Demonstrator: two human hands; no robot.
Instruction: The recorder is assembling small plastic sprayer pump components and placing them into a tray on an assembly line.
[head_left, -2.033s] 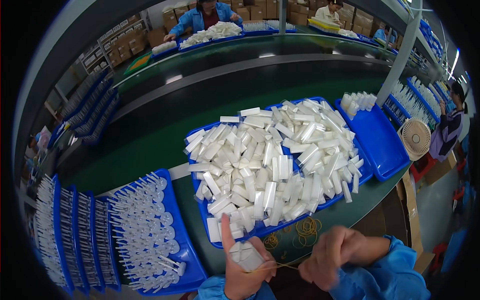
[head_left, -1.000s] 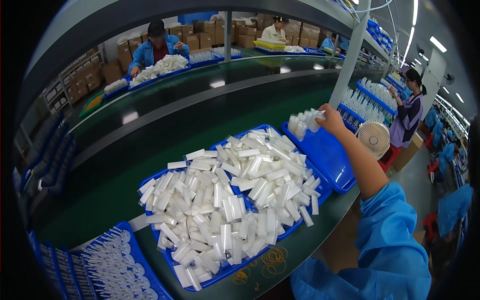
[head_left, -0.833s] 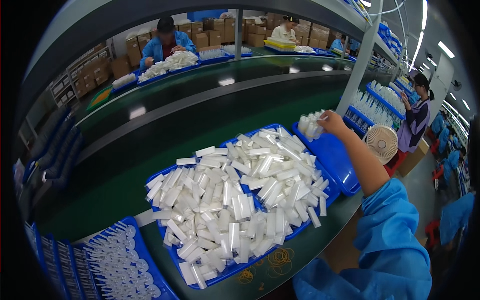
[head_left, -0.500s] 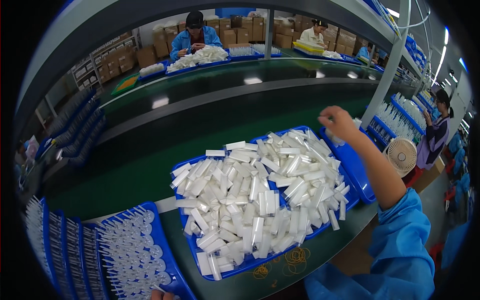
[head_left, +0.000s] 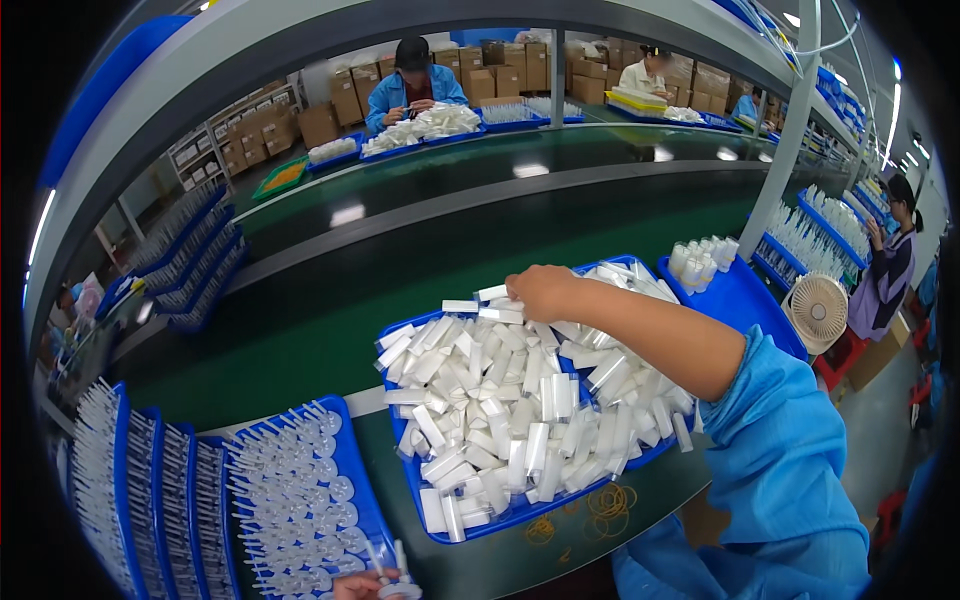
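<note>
At the bottom edge, my left hand (head_left: 358, 586) is closed on a white plastic stemmed part (head_left: 400, 588) with a round base, beside a blue tray (head_left: 352, 455) of similar clear-white parts with round bases and thin stems. My right hand (head_left: 543, 292) reaches over the far edge of a big heap of small white packets (head_left: 490, 385) with clear, film-like ends. Its fingers are pinched on one white packet (head_left: 492, 293) at the heap's top. The heap fills two side-by-side blue trays (head_left: 405, 478); my forearm hides part of the right one.
Several stemmed-part trays (head_left: 165, 480) stand tilted at the left. A blue tray (head_left: 745, 300) with white cylindrical pieces (head_left: 700, 262) lies at the right, near a fan (head_left: 818, 308) and a metal post (head_left: 785, 150). Rubber bands (head_left: 608, 508) lie in front. Co-workers sit across the green belt (head_left: 300, 335).
My right hand has moved left and down from beside the right-hand tray onto the heap's far edge. My left hand has come further into view with the stemmed part. The whole view has shifted slightly.
</note>
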